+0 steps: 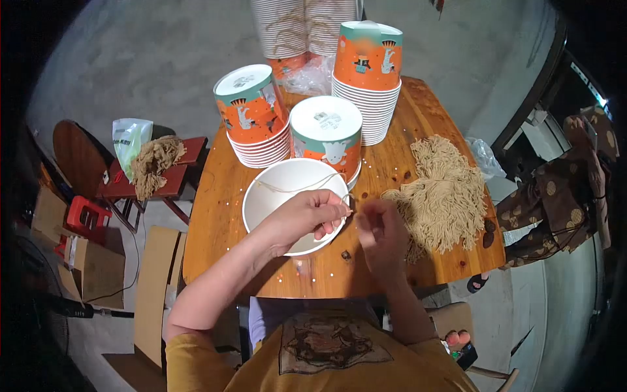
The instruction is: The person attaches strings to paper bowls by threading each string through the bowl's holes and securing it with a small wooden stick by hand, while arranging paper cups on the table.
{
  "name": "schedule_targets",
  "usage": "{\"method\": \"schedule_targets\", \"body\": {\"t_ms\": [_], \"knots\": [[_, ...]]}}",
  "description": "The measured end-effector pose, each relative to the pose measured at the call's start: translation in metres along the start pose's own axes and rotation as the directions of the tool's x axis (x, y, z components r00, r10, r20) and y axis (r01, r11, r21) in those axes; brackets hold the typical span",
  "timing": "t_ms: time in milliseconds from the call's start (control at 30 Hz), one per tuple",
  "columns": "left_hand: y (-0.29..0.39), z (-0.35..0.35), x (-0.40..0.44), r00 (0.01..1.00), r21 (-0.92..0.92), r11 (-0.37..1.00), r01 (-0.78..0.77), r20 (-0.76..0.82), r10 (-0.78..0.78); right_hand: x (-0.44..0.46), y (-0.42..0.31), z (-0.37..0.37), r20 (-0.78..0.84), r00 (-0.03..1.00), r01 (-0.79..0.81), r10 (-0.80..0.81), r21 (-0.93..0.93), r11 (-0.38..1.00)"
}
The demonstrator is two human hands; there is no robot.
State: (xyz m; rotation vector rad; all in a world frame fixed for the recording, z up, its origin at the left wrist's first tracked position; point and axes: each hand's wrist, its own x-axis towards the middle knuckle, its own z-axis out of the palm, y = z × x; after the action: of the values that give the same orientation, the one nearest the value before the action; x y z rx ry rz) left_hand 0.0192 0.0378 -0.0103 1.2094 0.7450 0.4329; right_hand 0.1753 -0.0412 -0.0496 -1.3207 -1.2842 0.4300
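My left hand is over the right side of a white paper bucket, its thumb and forefinger pinched on a thin beige cord. Part of the cord trails across the inside of the bucket, and a short loop stands up by the fingertips. Just right of the rim, my right hand is curled with its fingertips close to the left ones. Shadow and blur hide what lies between its fingers. A big heap of beige cord strands lies beside it on the wooden table.
Behind the bucket stand upside-down printed buckets, a left stack and a taller right stack. More cord hangs on a red bench at left. Cardboard boxes stand on the floor. Another person's patterned clothing shows at right.
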Motion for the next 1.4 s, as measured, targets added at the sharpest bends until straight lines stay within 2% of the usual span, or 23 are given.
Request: {"method": "schedule_targets", "body": {"t_ms": [33,100,133,200,300,333,400,433,500,567,633,800,867,900,967,1000,1067,1100,1200,1233,1300,1333,1400], "knots": [[0.002,0.001,-0.001,1.000,0.010,1.000,0.006,-0.003,-0.006,0.002,0.001,0.001,-0.006,1.000,0.000,0.000,0.000,1.000],[0.001,0.001,-0.001,1.000,0.005,1.000,-0.006,0.001,0.006,0.007,0.007,0.003,0.026,0.951,0.308,-0.309,-0.188,0.932],[0.000,0.001,-0.001,1.000,-0.002,1.000,-0.016,0.001,0.016,0.008,0.008,0.002,0.026,0.951,0.306,-0.307,-0.188,0.933],[0.000,0.001,0.000,1.000,0.011,1.000,-0.020,0.004,0.020,0.010,0.011,0.000,0.090,0.849,0.514,-0.521,-0.370,0.774],[-0.001,0.004,0.000,1.000,0.014,1.000,-0.022,-0.009,0.022,0.011,0.011,0.001,0.073,0.817,0.542,-0.572,-0.433,0.720],[-0.001,0.006,0.000,0.999,0.008,0.999,-0.031,-0.023,0.031,0.011,0.011,0.001,0.074,0.821,0.540,-0.567,-0.428,0.725],[0.000,0.007,0.001,0.999,0.013,0.999,-0.030,-0.039,0.030,0.012,0.012,0.001,0.047,0.909,0.409,-0.415,-0.295,0.863],[0.000,0.006,0.001,0.998,0.009,0.999,-0.033,-0.046,0.033,0.012,0.013,0.002,0.054,0.910,0.409,-0.411,-0.286,0.867],[-0.003,0.000,0.002,1.000,0.002,1.000,-0.019,0.012,0.019,0.010,0.016,0.003,0.044,0.965,0.260,-0.257,-0.087,0.962],[-0.003,0.002,0.002,1.000,-0.024,0.999,-0.025,0.011,0.025,0.007,0.020,0.004,0.065,0.966,0.253,-0.249,-0.061,0.966],[-0.005,0.002,0.003,0.999,-0.035,0.999,-0.037,0.021,0.037,0.006,0.026,0.007,0.035,0.987,0.147,-0.157,0.193,0.970],[-0.007,-0.001,0.005,0.995,-0.017,0.997,-0.079,0.056,0.080,0.004,0.007,0.004,0.042,0.987,0.153,-0.154,0.038,0.988],[-0.007,0.000,0.005,0.996,0.001,0.997,-0.074,0.045,0.074,0.005,0.010,0.003,0.048,0.940,0.342,-0.338,-0.123,0.932],[-0.007,0.000,0.005,0.997,0.015,0.998,-0.066,0.030,0.066,0.006,0.013,0.002,0.042,0.940,0.342,-0.339,-0.124,0.932],[-0.008,0.000,0.005,0.996,0.030,0.996,-0.080,0.035,0.079,0.008,0.019,-0.001,0.086,0.885,0.463,-0.457,-0.256,0.849],[-0.008,0.000,0.005,0.995,0.040,0.995,-0.093,0.037,0.092,0.009,0.018,-0.002,0.080,0.886,0.461,-0.456,-0.259,0.849],[-0.008,0.001,0.004,0.995,0.068,0.993,-0.100,0.020,0.099,0.011,0.014,-0.004,0.119,0.942,0.329,-0.315,-0.120,0.937],[-0.007,0.002,0.004,0.994,0.092,0.990,-0.107,-0.002,0.108,0.014,0.013,-0.005,0.113,0.941,0.331,-0.318,-0.122,0.936],[-0.004,0.007,0.001,0.989,0.109,0.986,-0.129,-0.055,0.135,0.031,0.018,-0.007,0.186,0.890,0.408,-0.415,0.079,0.910],[-0.004,0.007,0.001,0.989,0.111,0.985,-0.129,-0.052,0.136,0.037,0.023,-0.007,0.183,0.891,0.409,-0.416,0.077,0.910],[-0.004,0.007,0.001,0.984,0.172,0.972,-0.158,-0.057,0.170,0.046,0.030,-0.007,0.262,0.743,0.638,-0.616,-0.001,0.770],[-0.003,0.006,0.001,0.984,0.173,0.972,-0.160,-0.053,0.172,0.046,0.030,-0.008,0.280,0.777,0.591,-0.564,-0.018,0.806],[-0.002,0.006,-0.002,0.990,0.171,0.976,-0.137,-0.017,0.142,0.049,0.030,-0.008,0.273,0.773,0.603,-0.573,-0.034,0.797]]}}
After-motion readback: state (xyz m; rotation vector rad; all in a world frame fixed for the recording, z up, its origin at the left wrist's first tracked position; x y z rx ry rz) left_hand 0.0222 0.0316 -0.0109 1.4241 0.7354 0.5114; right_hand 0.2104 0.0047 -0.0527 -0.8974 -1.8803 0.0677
